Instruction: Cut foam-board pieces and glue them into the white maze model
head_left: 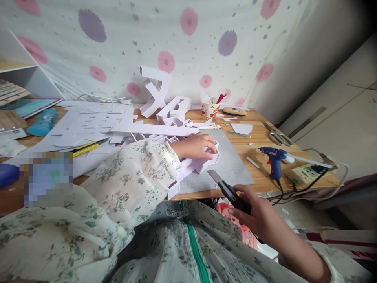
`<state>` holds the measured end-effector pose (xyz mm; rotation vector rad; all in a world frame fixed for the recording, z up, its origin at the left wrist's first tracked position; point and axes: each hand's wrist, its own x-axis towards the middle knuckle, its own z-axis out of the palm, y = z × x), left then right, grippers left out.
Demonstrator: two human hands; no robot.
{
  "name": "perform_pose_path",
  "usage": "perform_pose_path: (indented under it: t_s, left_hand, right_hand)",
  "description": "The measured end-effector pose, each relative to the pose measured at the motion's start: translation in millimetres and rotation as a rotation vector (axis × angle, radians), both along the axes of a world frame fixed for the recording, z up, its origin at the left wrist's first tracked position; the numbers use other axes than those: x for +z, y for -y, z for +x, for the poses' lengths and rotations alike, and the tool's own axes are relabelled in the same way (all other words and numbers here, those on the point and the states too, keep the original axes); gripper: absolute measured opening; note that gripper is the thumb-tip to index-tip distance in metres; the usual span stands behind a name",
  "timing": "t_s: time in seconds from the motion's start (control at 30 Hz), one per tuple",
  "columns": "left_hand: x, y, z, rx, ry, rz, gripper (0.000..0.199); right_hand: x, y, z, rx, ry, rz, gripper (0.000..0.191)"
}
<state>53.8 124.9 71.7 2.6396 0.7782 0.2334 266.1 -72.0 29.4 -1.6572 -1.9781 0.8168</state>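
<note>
My left hand (196, 146) rests over a white foam-board structure (203, 163) with hollow, walled sections, its fingers curled on the right end. That structure lies on a grey cutting mat (232, 167) at the desk's front edge, partly hidden by my sleeve. In my right hand (255, 208) is a black utility knife (229, 192), its wide blade out and pointing up and left. The blade is just in front of the structure, seemingly apart from it. A long white strip (156, 129) lies behind my left hand.
Two finished-looking white shapes (156, 92) stand at the back. A blue glue gun (275, 161), a power strip (304, 173) and scissors (277, 135) are at the right. Left lie a yellow cutter (86, 149), cut white sheets (85, 125) and a blue bottle (43, 122). A paper cup (209, 110) stands behind.
</note>
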Motion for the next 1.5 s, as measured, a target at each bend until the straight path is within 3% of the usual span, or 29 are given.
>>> perform_pose_path:
  t_s: [0.2, 0.5, 1.07, 1.5]
  left_hand:
    - [-3.4, 1, -1, 0.022, 0.022, -0.041, 0.030]
    - [-4.0, 3, 1, 0.028, -0.016, -0.047, 0.032]
    - [-6.3, 3, 1, 0.028, -0.009, -0.042, 0.031]
    - [-12.0, -2, 0, 0.011, 0.007, -0.029, 0.030]
  right_hand:
    - [16.4, -1, -1, 0.083, 0.181, 0.120, 0.049]
    - [25.2, 1, -8, 0.161, 0.467, 0.359, 0.056]
    - [21.0, -2, -10, 0.143, 0.765, 0.404, 0.072]
    - [18.4, -1, -16, 0.166, 0.850, 0.483, 0.066]
